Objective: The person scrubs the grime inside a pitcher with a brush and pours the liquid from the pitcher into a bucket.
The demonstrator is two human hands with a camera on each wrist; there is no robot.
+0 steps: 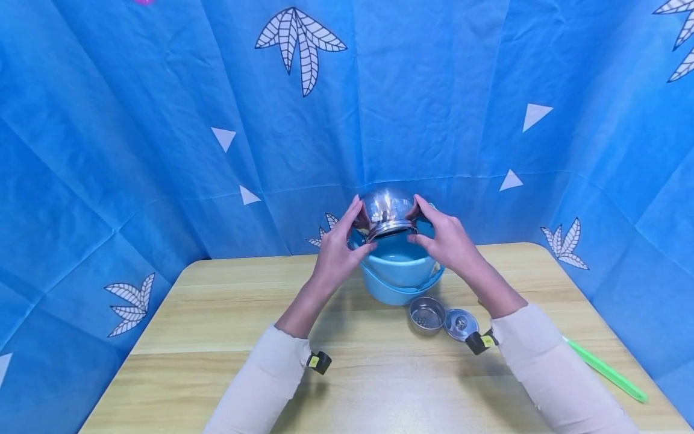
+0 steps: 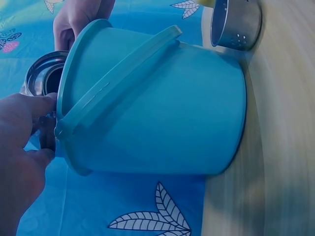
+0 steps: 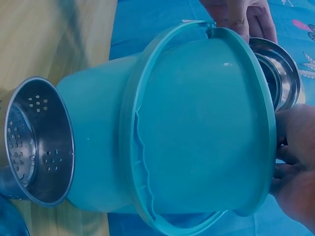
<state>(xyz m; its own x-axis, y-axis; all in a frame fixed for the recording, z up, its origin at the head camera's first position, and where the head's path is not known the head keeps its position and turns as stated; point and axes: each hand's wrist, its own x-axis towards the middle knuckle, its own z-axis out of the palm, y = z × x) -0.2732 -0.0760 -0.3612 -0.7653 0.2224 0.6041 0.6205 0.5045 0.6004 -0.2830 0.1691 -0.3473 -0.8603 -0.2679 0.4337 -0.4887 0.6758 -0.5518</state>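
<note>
A shiny round stainless-steel pot [image 1: 387, 206] is tipped mouth-down over the light-blue bucket [image 1: 398, 276]. My left hand [image 1: 337, 250] grips one side of the pot, thumb near the rim and fingers up along the body. On the opposite side my right hand [image 1: 452, 238] holds it the same way. In the left wrist view the pot's ringed rim [image 2: 44, 73] shows just past the bucket's mouth. The right wrist view has part of the pot [image 3: 288, 73] hidden behind the bucket wall.
On the wooden table [image 1: 228, 337], a perforated steel strainer cup [image 1: 426, 328] stands in front of the bucket. Beside it lies a round steel lid [image 1: 461, 324] with a knob. A green stick-like handle [image 1: 607, 371] lies at the right. Blue patterned cloth [image 1: 412, 108] hangs behind.
</note>
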